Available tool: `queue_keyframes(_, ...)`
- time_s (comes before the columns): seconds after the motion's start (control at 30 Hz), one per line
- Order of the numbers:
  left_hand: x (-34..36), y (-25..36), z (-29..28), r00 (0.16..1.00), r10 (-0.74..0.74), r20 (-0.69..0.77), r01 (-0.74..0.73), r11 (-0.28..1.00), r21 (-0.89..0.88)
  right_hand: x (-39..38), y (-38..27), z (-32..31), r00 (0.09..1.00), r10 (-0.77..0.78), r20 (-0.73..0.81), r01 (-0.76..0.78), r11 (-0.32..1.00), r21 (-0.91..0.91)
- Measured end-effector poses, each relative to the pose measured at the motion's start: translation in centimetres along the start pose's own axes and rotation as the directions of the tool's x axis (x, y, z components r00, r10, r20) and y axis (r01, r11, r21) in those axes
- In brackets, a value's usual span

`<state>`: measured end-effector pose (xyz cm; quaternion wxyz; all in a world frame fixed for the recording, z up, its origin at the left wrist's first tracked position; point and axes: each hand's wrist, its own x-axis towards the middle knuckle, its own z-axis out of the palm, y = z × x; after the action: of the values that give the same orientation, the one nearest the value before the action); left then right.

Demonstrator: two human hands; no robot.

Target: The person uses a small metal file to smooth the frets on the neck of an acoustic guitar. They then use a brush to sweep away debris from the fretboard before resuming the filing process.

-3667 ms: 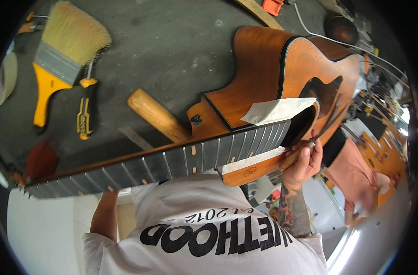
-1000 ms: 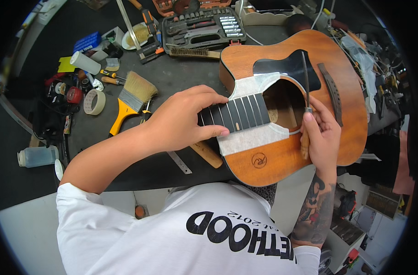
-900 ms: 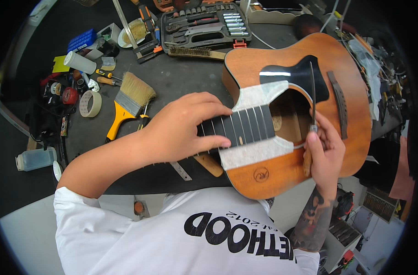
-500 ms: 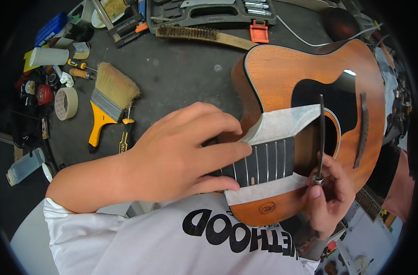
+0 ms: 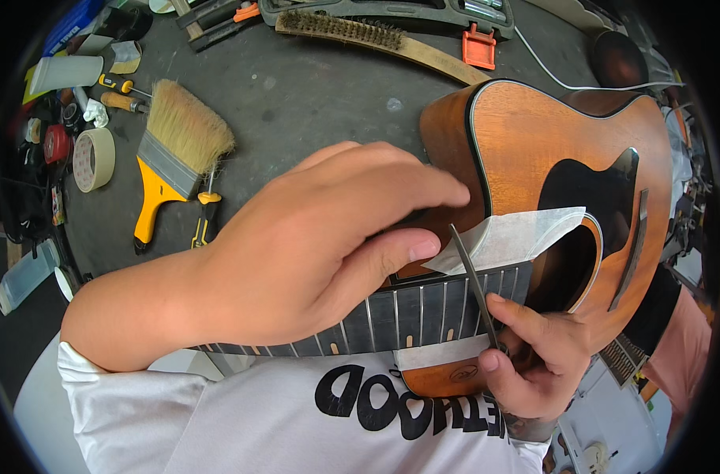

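An acoustic guitar point(image 5: 518, 150) lies on the workbench, its fretboard point(image 5: 385, 320) running left in front of me. Strips of whitish masking tape point(image 5: 526, 237) cover the top on both sides of the fretboard end, one with its edge lifting. A slim dark metal file point(image 5: 472, 278) is held in my right hand point(image 5: 538, 359), slanting across the last frets, its tip near the tape. Over the neck hovers my left hand point(image 5: 320, 237), thumb apart from the outstretched fingers and nothing visible in it. Its underside is hidden.
A wide yellow-handled brush point(image 5: 178, 138), screwdrivers and a tape roll point(image 5: 94, 159) lie at the left. Behind the guitar are a wire brush point(image 5: 384, 39) and a grey tool case point(image 5: 423, 11). A white cable point(image 5: 565, 83) crosses the far right. A clear bottle point(image 5: 28, 276) lies far left.
My left hand has lifted off the frets, uncovering more fretboard. The file has swung from upright by the soundhole to a leftward slant over the frets. The view has shifted slightly.
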<state>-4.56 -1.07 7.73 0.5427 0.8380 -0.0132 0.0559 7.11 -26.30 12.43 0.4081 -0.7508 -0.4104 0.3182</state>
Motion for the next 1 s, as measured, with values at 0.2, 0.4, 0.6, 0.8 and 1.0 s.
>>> queue_keyframes(0.2, 0.4, -0.7, 0.9, 0.996, 0.079, 0.029, -0.078, 0.997, -0.027, 0.4, 0.8, 0.2, 1.0, -0.008, 0.008, 0.007, 0.998, 0.062)
queue_keyframes(0.4, 0.2, -0.6, 1.1, 0.996, 0.055, 0.076, -0.051, 0.997, -0.053, 0.7, 0.5, -0.1, 0.999, 0.04, 0.034, -0.043, 0.993, 0.114)
queue_keyframes(0.6, 0.3, -0.6, 1.3, 0.998, 0.042, 0.041, -0.038, 0.995, -0.093, 0.6, 0.9, -0.6, 0.995, 0.059, 0.082, -0.074, 0.979, 0.191)
queue_keyframes(0.8, 0.3, -0.8, 1.3, 0.998, 0.038, 0.04, -0.034, 0.995, -0.091, 0.9, -0.7, -1.0, 0.978, 0.162, 0.129, -0.176, 0.978, 0.108)
queue_keyframes(1.0, 0.3, -0.7, 1.4, 0.999, 0.005, 0.048, 0.0, 0.994, -0.105, 1.0, 0.2, -0.7, 0.995, 0.01, 0.103, -0.011, 1.0, 0.005)
